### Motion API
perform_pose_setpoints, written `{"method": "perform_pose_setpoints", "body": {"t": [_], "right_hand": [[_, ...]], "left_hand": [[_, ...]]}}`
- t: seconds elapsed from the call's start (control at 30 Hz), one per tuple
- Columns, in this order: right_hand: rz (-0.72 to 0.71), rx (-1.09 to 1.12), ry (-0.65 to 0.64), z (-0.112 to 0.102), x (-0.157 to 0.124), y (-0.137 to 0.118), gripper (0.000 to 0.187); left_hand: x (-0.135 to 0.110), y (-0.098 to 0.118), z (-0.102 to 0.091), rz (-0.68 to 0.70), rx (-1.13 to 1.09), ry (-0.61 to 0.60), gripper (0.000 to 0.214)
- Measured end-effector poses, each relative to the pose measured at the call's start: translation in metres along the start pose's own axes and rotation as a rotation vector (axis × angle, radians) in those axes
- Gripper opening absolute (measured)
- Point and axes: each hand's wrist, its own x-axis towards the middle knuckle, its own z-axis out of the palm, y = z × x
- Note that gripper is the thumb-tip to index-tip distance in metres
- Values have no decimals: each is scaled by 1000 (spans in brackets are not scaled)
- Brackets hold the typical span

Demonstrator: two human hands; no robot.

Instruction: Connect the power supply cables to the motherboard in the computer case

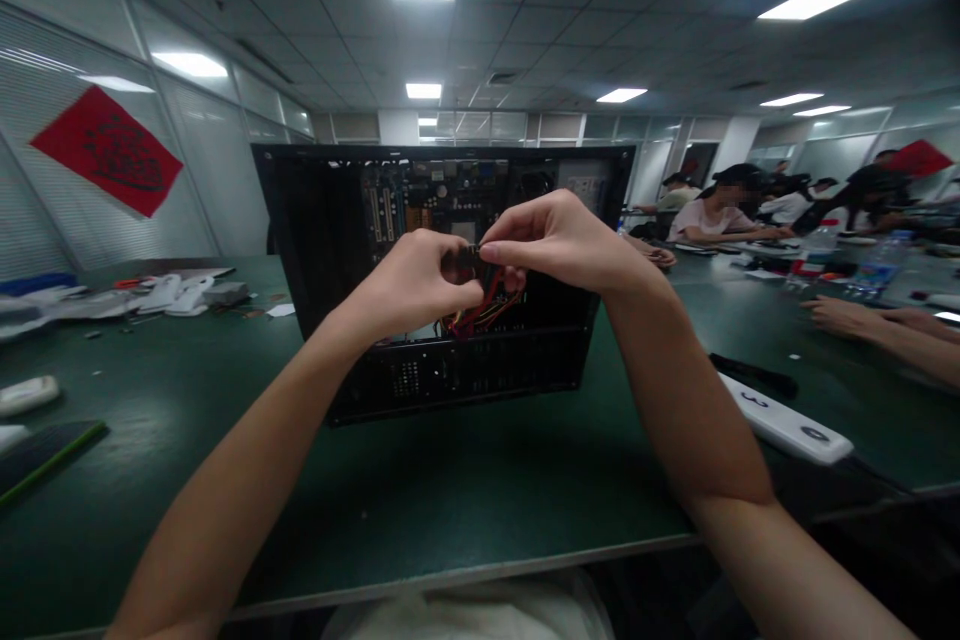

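Observation:
An open black computer case (pixel 330 220) lies on its side on the green table (pixel 450 500), its motherboard (pixel 442 200) facing me. Both my hands are raised in front of the case opening. My left hand (pixel 416 285) is closed round a small dark connector (pixel 466 260). My right hand (pixel 559 240) pinches the same connector from the right with thumb and forefinger. A bundle of red and yellow wires (pixel 487 310) hangs from the connector down into the case.
A white power strip (pixel 787 420) and a black cable lie to the right of the case. Papers and white parts (pixel 172 295) sit at the far left. Another person's forearm (pixel 877 325) rests on the table at right. Several people sit at the back right.

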Motion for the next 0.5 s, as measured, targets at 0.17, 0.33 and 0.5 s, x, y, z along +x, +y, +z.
{"method": "perform_pose_setpoints", "body": {"t": [0.17, 0.33, 0.5], "right_hand": [[0, -16, -22, -5, -4, 0, 38], [24, -67, -76, -4, -5, -3, 36], [23, -108, -40, 1, -4, -3, 36]], "left_hand": [[2, -4, -2, 16, -146, -102, 19], [4, -6, 6, 24, -69, -41, 14], [6, -9, 12, -15, -41, 2, 13]]}}
